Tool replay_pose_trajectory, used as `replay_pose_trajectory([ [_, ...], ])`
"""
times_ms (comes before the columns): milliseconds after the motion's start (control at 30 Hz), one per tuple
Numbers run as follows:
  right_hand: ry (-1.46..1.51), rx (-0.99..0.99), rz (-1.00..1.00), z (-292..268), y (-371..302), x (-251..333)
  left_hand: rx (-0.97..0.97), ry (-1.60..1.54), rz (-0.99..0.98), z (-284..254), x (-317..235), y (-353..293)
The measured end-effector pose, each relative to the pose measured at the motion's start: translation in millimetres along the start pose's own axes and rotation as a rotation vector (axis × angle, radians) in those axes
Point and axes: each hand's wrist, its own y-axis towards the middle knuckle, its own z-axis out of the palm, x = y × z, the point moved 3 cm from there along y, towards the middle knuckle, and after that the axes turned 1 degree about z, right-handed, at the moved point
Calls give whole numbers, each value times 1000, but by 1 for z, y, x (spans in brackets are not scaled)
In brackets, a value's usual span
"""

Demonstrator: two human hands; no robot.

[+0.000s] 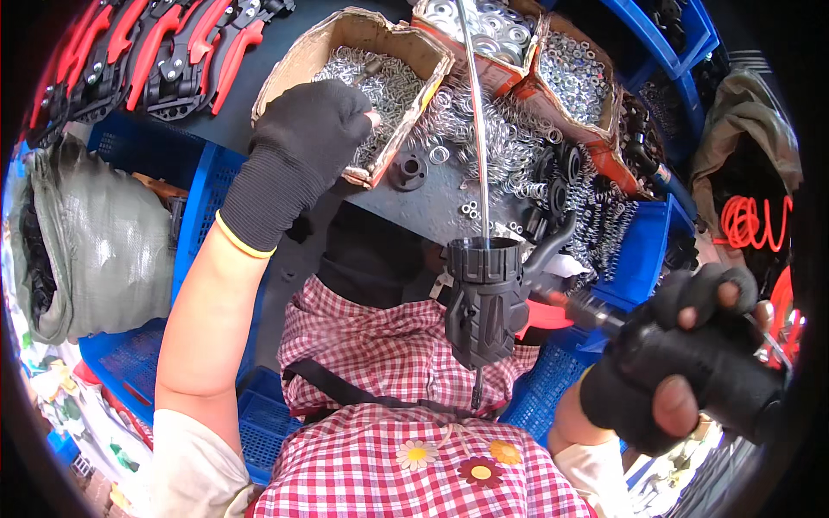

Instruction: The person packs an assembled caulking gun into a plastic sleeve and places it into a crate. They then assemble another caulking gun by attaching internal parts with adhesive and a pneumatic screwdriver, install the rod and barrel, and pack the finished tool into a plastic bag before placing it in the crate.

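My left hand (315,129), in a black fingerless glove with a yellow cuff edge, is closed over the near left part of a cardboard box (289,65) of small metal springs or fasteners (393,91). What its fingers hold, if anything, is hidden. At the right, my right hand (665,371), gloved the same way, grips a black power screwdriver (721,371), its metal nose (596,312) pointing left and blurred. Between the hands, a ribbed black plastic housing (485,302) with a side arm is upright on a thin metal rod (477,112), touched by neither hand.
Loose coil springs (501,147) lie heaped on the grey bench (380,203), near a black round flanged part (408,171). Boxes of washers (488,30) and nuts (570,78) stand behind. Red-handled tools (194,52) lie far left; blue crates (207,194) and a red coiled hose (751,223) flank the bench.
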Motion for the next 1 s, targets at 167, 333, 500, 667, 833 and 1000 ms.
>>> replay_pose_trajectory([
  [167, 74, -459, -22, 31, -38, 2, -381, -8, 274, -3, 0, -17],
  [333, 18, -212, -137, 25, -49, 16, -213, -1131, 99, 18, -64, -92],
  [500, 45, -359, -229, 47, -48, 15, 262, -1935, -281, 60, -85, -156],
  [667, 4, -311, -309, 49, -52, 14, 300, -2219, -458, 73, -90, -165],
  [833, -43, -316, -334, 49, -56, 14, 408, -2263, -403, 74, -95, -172],
  [1000, 30, -297, -324, 50, -59, 15, 449, -2445, -323, 76, -101, -174],
])
